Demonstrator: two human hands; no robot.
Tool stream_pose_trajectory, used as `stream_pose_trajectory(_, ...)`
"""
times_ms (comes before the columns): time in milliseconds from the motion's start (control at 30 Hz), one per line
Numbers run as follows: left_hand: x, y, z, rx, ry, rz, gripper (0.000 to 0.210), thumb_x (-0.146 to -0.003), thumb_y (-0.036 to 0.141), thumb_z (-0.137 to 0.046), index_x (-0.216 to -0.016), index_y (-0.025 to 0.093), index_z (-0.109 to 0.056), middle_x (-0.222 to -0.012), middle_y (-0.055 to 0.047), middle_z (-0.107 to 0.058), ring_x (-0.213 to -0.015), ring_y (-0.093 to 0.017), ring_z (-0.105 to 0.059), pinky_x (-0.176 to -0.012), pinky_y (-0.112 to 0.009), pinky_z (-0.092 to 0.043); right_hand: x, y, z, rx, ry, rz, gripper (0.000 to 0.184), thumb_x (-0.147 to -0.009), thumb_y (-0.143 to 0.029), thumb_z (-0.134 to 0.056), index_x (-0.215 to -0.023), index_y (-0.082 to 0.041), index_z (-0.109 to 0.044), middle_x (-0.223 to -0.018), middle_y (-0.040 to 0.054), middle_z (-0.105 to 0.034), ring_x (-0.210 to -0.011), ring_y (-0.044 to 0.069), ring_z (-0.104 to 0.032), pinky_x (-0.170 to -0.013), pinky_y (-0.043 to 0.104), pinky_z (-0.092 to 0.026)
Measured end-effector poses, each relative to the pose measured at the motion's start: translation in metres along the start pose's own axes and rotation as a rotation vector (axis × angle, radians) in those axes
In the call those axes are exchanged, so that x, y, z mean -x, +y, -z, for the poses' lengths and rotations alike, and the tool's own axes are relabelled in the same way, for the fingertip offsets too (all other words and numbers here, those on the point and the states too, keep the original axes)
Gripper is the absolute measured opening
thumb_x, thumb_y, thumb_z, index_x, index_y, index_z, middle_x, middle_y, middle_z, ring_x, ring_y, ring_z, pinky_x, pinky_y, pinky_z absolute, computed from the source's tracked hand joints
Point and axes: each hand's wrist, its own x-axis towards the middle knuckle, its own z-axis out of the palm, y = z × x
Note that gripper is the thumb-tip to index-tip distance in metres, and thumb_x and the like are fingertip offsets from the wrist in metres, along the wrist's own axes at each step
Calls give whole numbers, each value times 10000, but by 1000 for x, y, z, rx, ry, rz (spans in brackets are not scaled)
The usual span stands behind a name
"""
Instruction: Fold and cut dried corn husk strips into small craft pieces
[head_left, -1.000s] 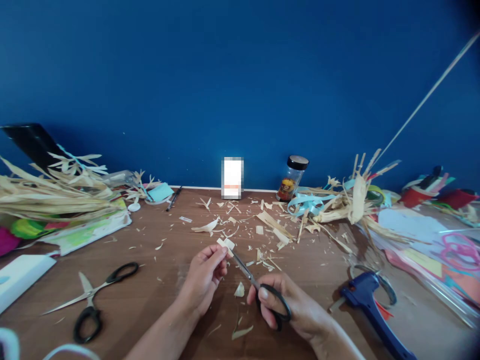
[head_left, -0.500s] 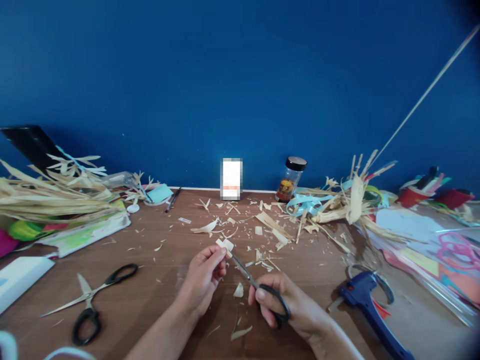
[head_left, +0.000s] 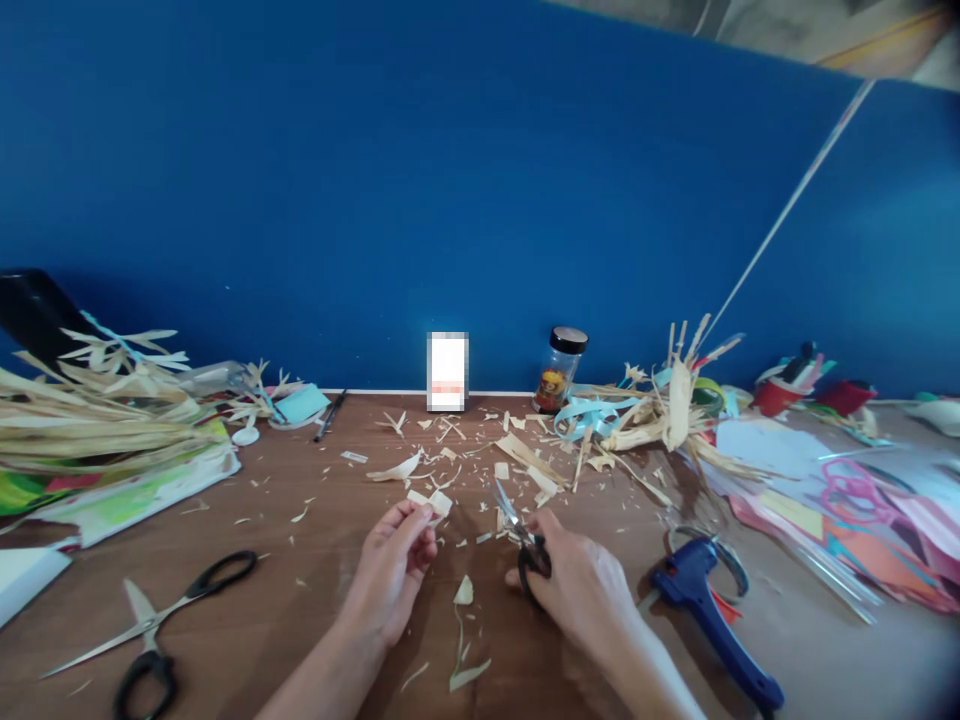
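Note:
My left hand (head_left: 397, 565) pinches a small cream piece of dried husk (head_left: 439, 503) between thumb and fingers. To its right, my right hand (head_left: 581, 575) is closed around the black handles of a pair of scissors (head_left: 516, 515). The blades point up and away, apart from the husk piece. Cut scraps of husk (head_left: 464, 590) lie between and beyond the hands. A larger pair of scissors (head_left: 154, 625) rests with its blades spread at the left.
A blue glue gun (head_left: 709, 600) lies right of my right hand. A black-lidded jar (head_left: 561, 370) stands by the blue wall. Bundles of dried husk (head_left: 112, 420) lie at the left and right (head_left: 679, 400). A blurred-out white object (head_left: 448, 372) stands at the back.
My right hand has drawn the scissors away from the husk piece, turning the blades more upright. My left hand keeps its pinch. The view has shifted to the right.

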Motion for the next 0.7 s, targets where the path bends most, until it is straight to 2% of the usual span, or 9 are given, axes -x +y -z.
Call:
stream_pose_trajectory(133, 6, -2, -4, -45, -56, -4, 177, -650, 253, -683, -704, 152, -549, -611, 45, -535, -488, -25, -449, -458, -113, -384, -4, 0, 12, 97, 8, 85, 413, -636, -388, -640, -990, -211, -525, -813, 58, -622, -857, 251, -541, -656, 277, -356)
stream_pose_trajectory(200, 8, -3, -6, -65, -61, -6, 242, -656, 256, -675, -854, 170, -565, -639, 41, -548, -491, -28, -450, -462, -121, -381, -6, 1, 18, 138, 2, 111, 449, -612, -342, -646, -1025, -209, -532, -919, 78, -611, -948, 274, -508, -698, 296, -364)
stream_pose_trajectory(300, 11, -3, -8, -112, -52, -33, 467, -677, 261, -653, -1113, 229, -486, -651, 44, -565, -488, -36, -457, -467, -132, -377, -10, 3, 23, 159, -29, 153, 524, -616, -264, -611, -1127, -217, -502, -1040, 95, -575, -1017, 276, -479, -744, 313, -368)
stream_pose_trajectory(367, 12, -3, -9, -144, -55, -61, 483, -674, 271, -652, -1125, 225, -484, -633, 43, -571, -483, -41, -460, -467, -138, -375, -12, 4, 23, 142, -50, 186, 603, -617, -247, -603, -1200, -217, -450, -1081, 100, -560, -1041, 268, -470, -775, 313, -364)
stream_pose_trajectory(467, 12, -5, -9, -157, -56, -72, 414, -643, 290, -677, -1022, 193, -540, -623, 35, -590, -492, -47, -480, -480, -144, -385, -15, 3, 21, 116, -84, 225, 681, -610, -264, -626, -1248, -244, -388, -1095, 90, -564, -1038, 259, -486, -773, 302, -368)
stream_pose_trajectory(567, 12, -8, -8, -145, -64, -55, 359, -628, 294, -690, -938, 188, -544, -637, 26, -616, -494, -49, -493, -496, -152, -397, -20, -2, 20, 161, -108, 161, 597, -607, -325, -652, -1162, -240, -450, -969, 78, -625, -930, 269, -561, -699, 302, -382)
stream_pose_trajectory(700, 12, -9, -8, -161, -84, -118, 309, -649, 274, -675, -911, 208, -526, -608, 50, -584, -480, -58, -484, -476, -164, -387, -25, -9, 14, 261, -38, 12, 359, -682, -370, -601, -989, -204, -513, -767, 70, -648, -741, 260, -615, -599, 293, -370)
